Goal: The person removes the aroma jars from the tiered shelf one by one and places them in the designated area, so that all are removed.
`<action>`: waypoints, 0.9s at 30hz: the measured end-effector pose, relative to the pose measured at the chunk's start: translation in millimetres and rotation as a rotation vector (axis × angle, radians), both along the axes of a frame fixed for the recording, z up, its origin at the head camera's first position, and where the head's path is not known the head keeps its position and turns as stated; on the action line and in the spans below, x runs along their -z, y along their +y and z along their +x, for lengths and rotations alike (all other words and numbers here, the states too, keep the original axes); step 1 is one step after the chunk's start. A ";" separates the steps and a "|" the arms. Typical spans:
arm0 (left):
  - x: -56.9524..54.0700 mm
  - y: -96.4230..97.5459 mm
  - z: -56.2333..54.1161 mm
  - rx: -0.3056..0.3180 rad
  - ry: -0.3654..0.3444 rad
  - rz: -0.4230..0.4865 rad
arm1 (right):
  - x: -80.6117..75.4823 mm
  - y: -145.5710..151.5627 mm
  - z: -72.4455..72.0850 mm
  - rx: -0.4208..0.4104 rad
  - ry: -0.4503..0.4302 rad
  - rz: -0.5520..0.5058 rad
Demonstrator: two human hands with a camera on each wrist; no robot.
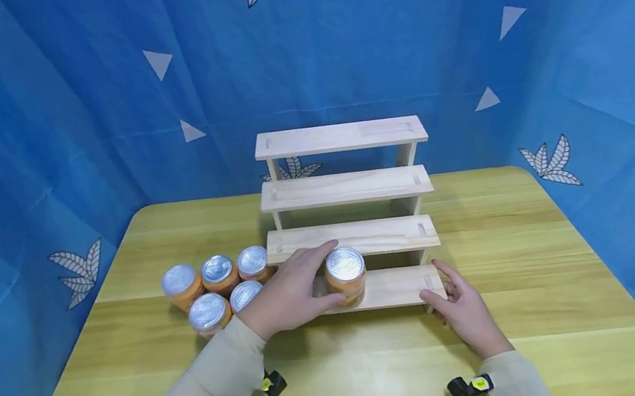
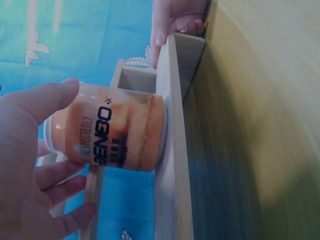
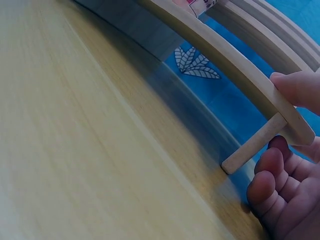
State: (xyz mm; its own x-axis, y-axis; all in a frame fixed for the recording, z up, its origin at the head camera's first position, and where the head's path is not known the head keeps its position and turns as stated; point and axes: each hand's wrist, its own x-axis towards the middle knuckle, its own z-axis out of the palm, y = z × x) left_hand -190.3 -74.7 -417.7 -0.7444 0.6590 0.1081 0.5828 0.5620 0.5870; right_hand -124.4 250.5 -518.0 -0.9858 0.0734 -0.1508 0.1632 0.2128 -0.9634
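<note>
An orange can (image 1: 347,285) with a silver lid and "BENBO" lettering stands upright on the lowest step of a pale wooden stepped rack (image 1: 347,186). My left hand (image 1: 292,292) holds it from the left, thumb on the near side and fingers round the far side; the can's base meets the board in the left wrist view. At the rack's right end, my right hand (image 1: 462,307) grips the lowest step, its thumb on top and other fingers curled below the edge, as the right wrist view shows (image 3: 292,190).
Several more silver-lidded orange cans, one of them a front can (image 1: 209,313), stand grouped left of the rack, partly behind my left forearm. The wooden table (image 1: 347,375) runs back to a blue patterned curtain (image 1: 389,25). Three higher steps rise behind the lowest one.
</note>
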 end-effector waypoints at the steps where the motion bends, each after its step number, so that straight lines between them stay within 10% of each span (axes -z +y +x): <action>1: -0.2 0.6 -0.1 0.001 0.004 0.001 | 0.1 -0.5 -0.7 -0.003 0.002 0.002; 16: 2.6 12.7 0.2 -0.067 0.031 -0.036 | 1.4 -6.7 0.3 -0.007 -0.002 -0.015; 27: -5.3 -2.0 -1.0 -0.054 -0.126 0.093 | -0.7 0.6 1.4 0.009 -0.010 0.020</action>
State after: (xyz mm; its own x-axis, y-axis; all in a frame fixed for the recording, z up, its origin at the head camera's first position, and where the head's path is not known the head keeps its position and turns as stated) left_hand -191.3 -76.8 -412.4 -0.7897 0.6094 0.0700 0.4717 0.5304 0.7044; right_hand -123.1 251.1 -517.3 -0.9837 0.0850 -0.1585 0.1742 0.2306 -0.9573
